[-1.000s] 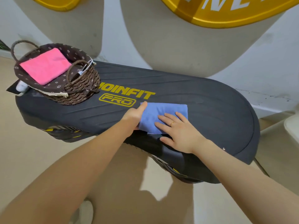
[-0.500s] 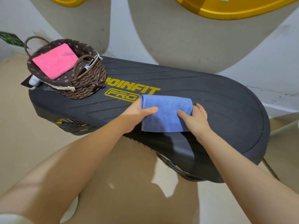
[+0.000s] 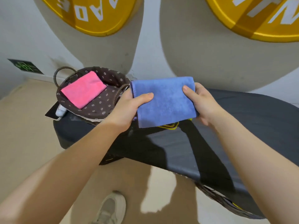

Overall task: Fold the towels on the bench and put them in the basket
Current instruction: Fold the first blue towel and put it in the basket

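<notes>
A folded blue towel is held in the air above the black bench, just right of the basket. My left hand grips its left edge with the thumb on top. My right hand grips its right edge the same way. The brown wicker basket with a flowered lining stands on the bench's left end. A folded pink towel lies inside it. My left hand hides the basket's near right handle in part.
A white and black object lies at the bench's left end behind the basket. The wall with two big yellow discs rises right behind the bench. My shoe stands on the beige floor below.
Both hands took hold of the folded blue towel and lifted it off the bench. It has moved up and left toward the basket.
</notes>
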Available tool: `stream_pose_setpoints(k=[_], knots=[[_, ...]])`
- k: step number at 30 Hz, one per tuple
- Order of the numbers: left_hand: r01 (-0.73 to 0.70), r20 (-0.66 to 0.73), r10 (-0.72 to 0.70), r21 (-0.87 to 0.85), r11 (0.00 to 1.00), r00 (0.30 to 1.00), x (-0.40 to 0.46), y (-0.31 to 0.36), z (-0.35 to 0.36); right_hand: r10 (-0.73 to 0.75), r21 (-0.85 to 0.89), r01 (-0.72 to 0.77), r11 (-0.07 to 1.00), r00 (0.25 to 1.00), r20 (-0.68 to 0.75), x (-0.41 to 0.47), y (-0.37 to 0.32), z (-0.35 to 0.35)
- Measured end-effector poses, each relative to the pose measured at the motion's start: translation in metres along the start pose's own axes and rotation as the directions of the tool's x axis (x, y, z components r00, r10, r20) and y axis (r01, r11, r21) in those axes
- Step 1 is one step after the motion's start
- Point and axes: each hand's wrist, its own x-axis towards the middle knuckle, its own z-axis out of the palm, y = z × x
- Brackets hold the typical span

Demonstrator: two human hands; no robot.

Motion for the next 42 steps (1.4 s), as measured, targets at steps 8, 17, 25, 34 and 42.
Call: stream_pose_setpoints(k=[8,17,25,34,42], knots=[[-0.142,-0.037,0.142,-0.023,0.99,0.989,0.04,0.026,-0.137,-0.13,-0.306,0.136,0.942,0.991,0.04,0.085,-0.048,0.126],[0.033,-0.134,0.043,0.516,0.856,0.99,0.062,0.002,-0.285,0.233,-0.623,-0.083,0.778,0.959,0.164,0.165,-0.018,0.247],[0.126,-0.12,-0.097,0.99,0.058,0.988,0.086,-0.016,-0.295,0.227,-0.922,-0.07,0.382,0.974,0.02,0.206,0.037,0.298],[0.02,0.011,0.141,0.976,-0.219,0.99,0.085,-0.01,-0.281,-0.184,-0.964,-0.086,0.25,0.974,-0.135,0.187,0.053,0.31],[-0.277,0.27,-0.449,0.959,0.051,0.852,0.086,-0.022,-0.262,0.149,-0.938,-0.151,0.311,0.983,-0.109,0.163,0.066,0.298]])
